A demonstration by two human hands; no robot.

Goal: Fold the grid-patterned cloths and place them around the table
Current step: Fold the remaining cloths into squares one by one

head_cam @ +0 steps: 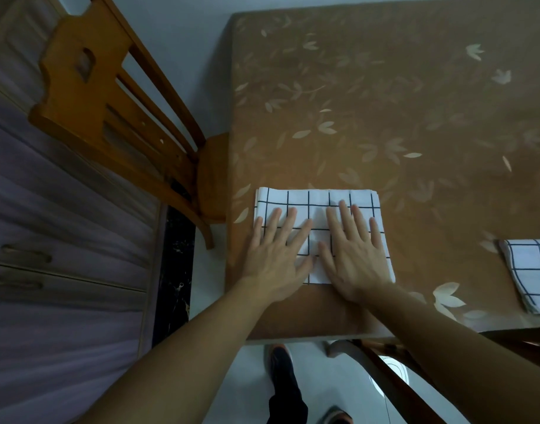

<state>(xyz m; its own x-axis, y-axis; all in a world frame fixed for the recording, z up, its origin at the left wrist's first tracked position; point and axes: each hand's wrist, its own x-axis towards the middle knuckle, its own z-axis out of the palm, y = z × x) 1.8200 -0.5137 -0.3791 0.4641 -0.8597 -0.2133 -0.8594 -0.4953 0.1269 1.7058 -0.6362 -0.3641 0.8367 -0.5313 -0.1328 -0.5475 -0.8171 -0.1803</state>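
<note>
The folded grid-patterned cloth lies flat near the near left corner of the bench, its slightly longer side running left to right, square with the near edge. The left hand and right hand press on it side by side, each grip wide, fingers straight and spread, pointing far. A second folded cloth lies well apart at the right. A wooden chair stands left of the bench.

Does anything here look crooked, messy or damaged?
Nothing really stands out. The left hand and right hand press flat on a neatly folded grid cloth near the table corner. A second cloth at the right seems slightly angled, perhaps only lens distortion.
</note>
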